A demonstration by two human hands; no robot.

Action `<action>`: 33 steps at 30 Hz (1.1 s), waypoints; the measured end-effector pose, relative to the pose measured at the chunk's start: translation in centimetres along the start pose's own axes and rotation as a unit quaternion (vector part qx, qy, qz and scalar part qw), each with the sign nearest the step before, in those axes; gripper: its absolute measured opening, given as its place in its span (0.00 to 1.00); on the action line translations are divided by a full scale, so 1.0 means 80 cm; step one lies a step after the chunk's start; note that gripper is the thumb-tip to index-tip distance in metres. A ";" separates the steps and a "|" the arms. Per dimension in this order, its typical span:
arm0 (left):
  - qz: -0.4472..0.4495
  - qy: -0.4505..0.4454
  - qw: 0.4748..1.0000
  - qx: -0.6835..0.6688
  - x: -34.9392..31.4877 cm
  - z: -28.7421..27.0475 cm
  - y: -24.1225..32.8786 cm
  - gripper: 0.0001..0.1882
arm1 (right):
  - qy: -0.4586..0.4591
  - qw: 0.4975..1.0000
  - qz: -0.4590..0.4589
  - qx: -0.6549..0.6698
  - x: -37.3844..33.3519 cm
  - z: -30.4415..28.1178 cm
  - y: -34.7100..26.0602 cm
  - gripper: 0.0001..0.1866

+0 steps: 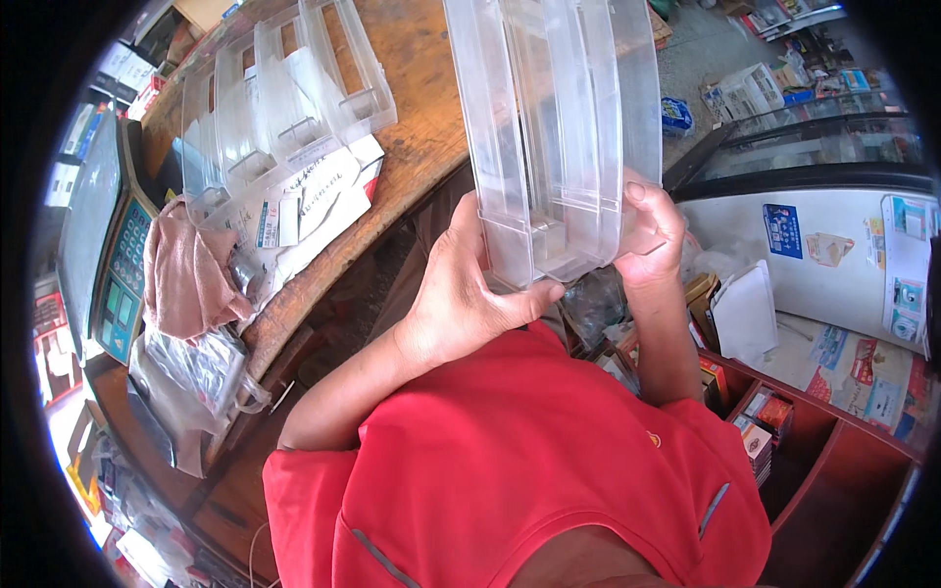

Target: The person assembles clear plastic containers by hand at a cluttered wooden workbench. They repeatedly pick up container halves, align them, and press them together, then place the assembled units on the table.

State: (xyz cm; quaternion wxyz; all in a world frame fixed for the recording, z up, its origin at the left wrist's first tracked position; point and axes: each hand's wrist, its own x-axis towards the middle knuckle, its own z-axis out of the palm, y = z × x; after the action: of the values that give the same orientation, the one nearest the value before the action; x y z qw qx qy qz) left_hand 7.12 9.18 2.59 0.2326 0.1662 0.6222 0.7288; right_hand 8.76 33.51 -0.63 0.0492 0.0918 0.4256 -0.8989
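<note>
A clear plastic divided organizer rack [573, 147], with several thin upright partitions, is held up in front of my chest. My left hand [470, 284] grips its lower left corner, thumb pressed along the bottom edge. On the lower right side my right hand [652, 230] clasps it, with some fingers hidden behind the plastic. A similar clear rack [284, 108] lies on the wooden table [412, 69] at the left, partly over printed papers [319, 201].
Left of the table stands a weighing scale [123, 260] with a keypad, beside a pinkish cloth [191, 265] and a plastic bag [196, 367]. On my right are a white chest freezer [725, 225] and a wooden compartment shelf [823, 470] holding small boxes [760, 441].
</note>
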 end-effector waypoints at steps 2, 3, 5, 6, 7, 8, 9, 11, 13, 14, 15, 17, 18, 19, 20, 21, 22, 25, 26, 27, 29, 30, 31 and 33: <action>0.008 0.003 1.000 0.009 -0.003 -0.001 0.000 0.38 | -0.008 1.000 0.002 0.007 0.000 0.002 0.000 0.29; 0.018 0.007 1.000 0.007 -0.004 -0.001 -0.003 0.39 | 0.001 1.000 0.002 0.001 0.000 0.005 0.000 0.30; 0.028 0.012 0.999 0.011 -0.006 -0.001 -0.004 0.39 | 0.019 1.000 0.001 -0.011 0.001 0.012 0.000 0.30; 0.027 0.013 0.999 0.017 -0.007 -0.001 -0.001 0.38 | 0.017 1.000 0.004 -0.007 0.001 0.012 0.001 0.30; 0.027 0.015 0.999 0.025 -0.007 -0.002 0.001 0.38 | 0.013 1.000 0.005 -0.002 0.002 0.013 0.001 0.29; 0.012 0.008 1.000 0.024 -0.007 -0.005 0.000 0.40 | 0.009 1.000 0.007 0.003 0.002 0.013 0.001 0.29; -0.003 0.001 1.000 0.022 -0.007 -0.009 -0.005 0.42 | 0.017 1.000 0.009 -0.011 0.001 0.011 0.002 0.27; -0.010 0.004 1.000 -0.021 -0.004 -0.014 -0.019 0.47 | 0.031 0.999 0.007 -0.036 0.003 0.009 0.005 0.23; 0.002 0.026 0.994 -0.109 0.001 -0.016 -0.043 0.52 | 0.044 0.994 -0.003 -0.096 0.003 0.019 0.000 0.21; 0.019 0.036 0.997 -0.065 0.001 -0.024 -0.048 0.60 | 0.051 0.991 -0.009 -0.126 0.002 0.029 -0.006 0.20; 0.061 0.075 0.995 -0.004 0.000 -0.029 -0.051 0.60 | 0.085 0.984 -0.024 -0.157 0.001 0.043 -0.012 0.17; 0.137 0.155 0.962 0.176 0.003 -0.032 -0.043 0.58 | 0.107 0.966 -0.050 -0.228 0.007 0.048 -0.023 0.17; 0.179 0.193 0.916 0.301 0.004 -0.032 -0.035 0.53 | 0.118 0.955 -0.063 -0.264 0.011 0.050 -0.029 0.17; 0.207 0.191 0.883 0.375 0.007 -0.035 -0.022 0.48 | 0.121 0.940 -0.087 -0.308 0.016 0.059 -0.037 0.20; 0.233 0.188 0.844 0.446 0.010 -0.038 -0.012 0.44 | 0.139 0.896 -0.136 -0.400 0.023 0.065 -0.042 0.21; 0.210 0.168 0.887 0.376 0.015 -0.040 -0.007 0.42 | 0.159 0.839 -0.183 -0.486 0.031 0.069 -0.047 0.22; 0.186 0.146 0.922 0.305 0.019 -0.043 -0.005 0.40 | 0.178 0.772 -0.229 -0.565 0.038 0.077 -0.050 0.23; 0.113 0.124 0.985 0.049 0.035 -0.046 -0.001 0.37 | 0.242 0.582 -0.278 -0.725 0.054 0.135 -0.055 0.27; 0.088 0.123 0.988 -0.044 0.042 -0.048 0.000 0.36 | 0.255 0.518 -0.288 -0.764 0.058 0.144 -0.056 0.28; 0.081 0.122 0.987 -0.068 0.051 -0.054 0.000 0.36 | 0.238 0.494 -0.351 -0.759 0.072 0.137 -0.049 0.30; 0.047 0.136 0.982 -0.120 0.065 -0.068 0.003 0.36 | 0.187 0.457 -0.401 -0.772 0.091 0.136 -0.039 0.29; 0.030 0.143 0.978 -0.146 0.073 -0.074 0.004 0.36 | 0.163 0.442 -0.411 -0.780 0.102 0.134 -0.033 0.29; 0.041 0.145 0.980 -0.132 0.082 -0.081 0.001 0.37 | 0.151 0.418 -0.408 -0.798 0.121 0.129 -0.024 0.27; 0.051 0.163 0.976 -0.138 0.098 -0.085 0.004 0.37 | 0.163 0.373 -0.438 -0.802 0.153 0.122 -0.012 0.25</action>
State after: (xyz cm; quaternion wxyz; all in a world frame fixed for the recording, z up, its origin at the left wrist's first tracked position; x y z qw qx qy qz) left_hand -3.08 7.78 1.38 0.1116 0.0431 0.5358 0.8358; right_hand -4.54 26.43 3.59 -0.3708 -0.0449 0.9276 -0.0010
